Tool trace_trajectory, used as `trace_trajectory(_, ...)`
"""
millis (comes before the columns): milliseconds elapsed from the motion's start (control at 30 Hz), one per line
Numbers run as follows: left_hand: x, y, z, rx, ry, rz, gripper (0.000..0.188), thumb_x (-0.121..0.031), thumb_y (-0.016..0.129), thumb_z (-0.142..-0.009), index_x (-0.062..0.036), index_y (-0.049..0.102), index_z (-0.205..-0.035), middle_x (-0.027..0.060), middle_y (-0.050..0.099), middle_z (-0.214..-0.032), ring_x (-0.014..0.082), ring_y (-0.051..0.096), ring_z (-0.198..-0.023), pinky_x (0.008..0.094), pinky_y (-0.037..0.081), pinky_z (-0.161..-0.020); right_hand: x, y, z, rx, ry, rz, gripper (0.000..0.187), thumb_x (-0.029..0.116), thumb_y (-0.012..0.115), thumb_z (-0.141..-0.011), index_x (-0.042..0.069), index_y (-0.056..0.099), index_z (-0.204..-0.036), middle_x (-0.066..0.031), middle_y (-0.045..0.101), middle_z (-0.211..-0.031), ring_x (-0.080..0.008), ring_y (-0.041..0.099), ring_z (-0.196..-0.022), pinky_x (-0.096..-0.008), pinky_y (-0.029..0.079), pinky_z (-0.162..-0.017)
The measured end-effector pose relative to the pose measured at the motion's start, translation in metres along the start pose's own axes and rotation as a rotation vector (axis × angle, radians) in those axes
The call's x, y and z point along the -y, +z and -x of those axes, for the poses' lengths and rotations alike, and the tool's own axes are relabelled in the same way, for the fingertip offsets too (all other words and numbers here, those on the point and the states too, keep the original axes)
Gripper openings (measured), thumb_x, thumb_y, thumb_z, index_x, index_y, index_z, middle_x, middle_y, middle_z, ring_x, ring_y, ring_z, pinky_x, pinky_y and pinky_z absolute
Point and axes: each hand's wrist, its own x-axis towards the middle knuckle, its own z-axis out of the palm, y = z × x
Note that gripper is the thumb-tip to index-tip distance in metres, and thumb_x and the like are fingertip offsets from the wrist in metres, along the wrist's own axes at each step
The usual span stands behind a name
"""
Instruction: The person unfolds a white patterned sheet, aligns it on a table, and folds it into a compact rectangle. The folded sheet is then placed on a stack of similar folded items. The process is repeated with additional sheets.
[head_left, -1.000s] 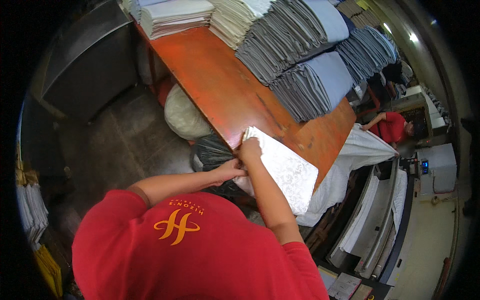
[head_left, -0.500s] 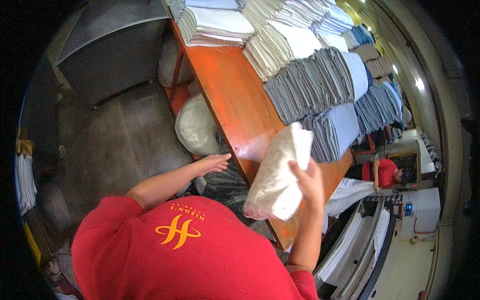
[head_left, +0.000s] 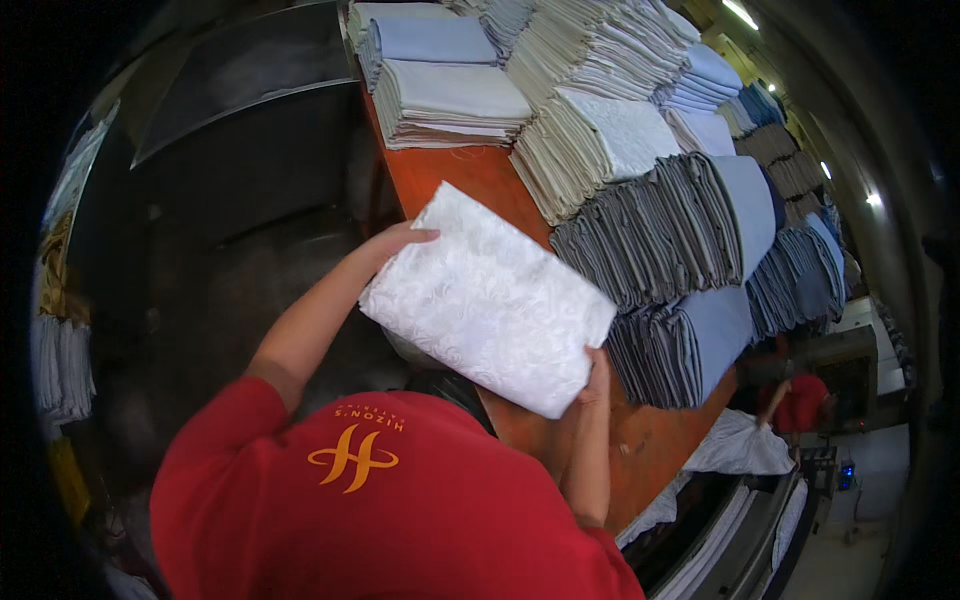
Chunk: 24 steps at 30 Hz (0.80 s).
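A folded white cloth (head_left: 490, 295) with a raised leafy pattern hangs between my hands, over the near edge of the orange wooden table (head_left: 530, 430). My left hand (head_left: 403, 240) grips its upper left side, the thumb on top and the other fingers hidden beneath. At the lower right corner, my right hand (head_left: 594, 378) is closed on the same cloth. Just beyond it lies a stack of folded grey cloths (head_left: 655, 235), with grey-blue folded cloths (head_left: 680, 350) nearer my right hand.
White and cream folded cloths (head_left: 450, 105) are piled along the far table. A person in red (head_left: 800, 402) handles white fabric (head_left: 742, 445) at the right, beside a long machine with rollers (head_left: 740, 540). A dark panel (head_left: 250, 65) stands at the far left.
The cloth, earlier in my right hand alone, has turned flat and moved left. My left hand, open before, has risen and taken hold of it. The view has shifted slightly.
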Motion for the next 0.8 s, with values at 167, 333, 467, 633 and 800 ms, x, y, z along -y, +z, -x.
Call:
trace_trajectory(167, 0.036, -0.043, -0.057, -0.229, -0.062, -0.202, 0.051, -0.026, 0.066, -0.086, -0.0032, 0.050, -0.129, 0.0124, 0.060, -0.117, 0.0241, 0.060, -0.103, 0.0386, 0.049, -0.090, -0.050, -0.011, -0.063, -0.062, 0.136, 0.080, 0.057, 0.028, 0.061, -0.086, -0.003, 0.044, -0.131, -0.0180, 0.054, -0.124, -0.0293, 0.057, -0.106, -0.0420, 0.047, -0.091)
trace_trajectory(333, 0.012, -0.051, -0.074, -0.170, -0.300, -0.166, 0.057, -0.032, 0.065, -0.086, -0.0033, 0.047, -0.131, 0.0127, 0.059, -0.118, 0.0227, 0.060, -0.105, 0.0366, 0.047, -0.092, -0.025, 0.025, -0.060, -0.234, -0.029, 0.480, 0.053, 0.016, 0.072, -0.082, -0.004, 0.050, -0.126, -0.0139, 0.061, -0.114, -0.0227, 0.060, -0.097, -0.0327, 0.048, -0.084)
trace_trajectory(467, -0.023, -0.051, -0.079, -0.176, -0.077, -0.163, 0.057, -0.031, 0.067, -0.085, -0.0014, 0.048, -0.130, 0.0124, 0.058, -0.121, 0.0218, 0.059, -0.108, 0.0357, 0.048, -0.090, 0.030, 0.104, -0.045, -0.162, -0.401, 0.695, 0.047, 0.016, 0.071, -0.082, -0.004, 0.052, -0.121, -0.0133, 0.062, -0.109, -0.0198, 0.059, -0.096, -0.0302, 0.046, -0.084)
trace_trajectory(633, -0.112, -0.067, -0.086, -0.218, 0.208, -0.056, 0.057, -0.027, 0.065, -0.086, -0.0022, 0.044, -0.133, 0.0109, 0.055, -0.124, 0.0223, 0.055, -0.111, 0.0365, 0.046, -0.095, 0.161, 0.227, -0.001, -0.109, -1.002, 1.064, 0.038, 0.018, 0.071, -0.083, -0.001, 0.056, -0.112, -0.0126, 0.064, -0.093, -0.0183, 0.061, -0.081, -0.0296, 0.048, -0.073)
trace_trajectory(800, -0.222, -0.014, -0.152, -0.045, 0.675, 0.112, 0.050, -0.031, 0.060, -0.089, 0.0023, 0.049, -0.126, 0.0116, 0.059, -0.116, 0.0205, 0.059, -0.104, 0.0340, 0.048, -0.090, 0.340, 0.311, 0.016, -0.372, -1.157, 1.285, 0.041, 0.035, 0.072, -0.081, 0.004, 0.064, -0.106, -0.0070, 0.065, -0.077, -0.0125, 0.058, -0.055, -0.0260, 0.047, -0.049)
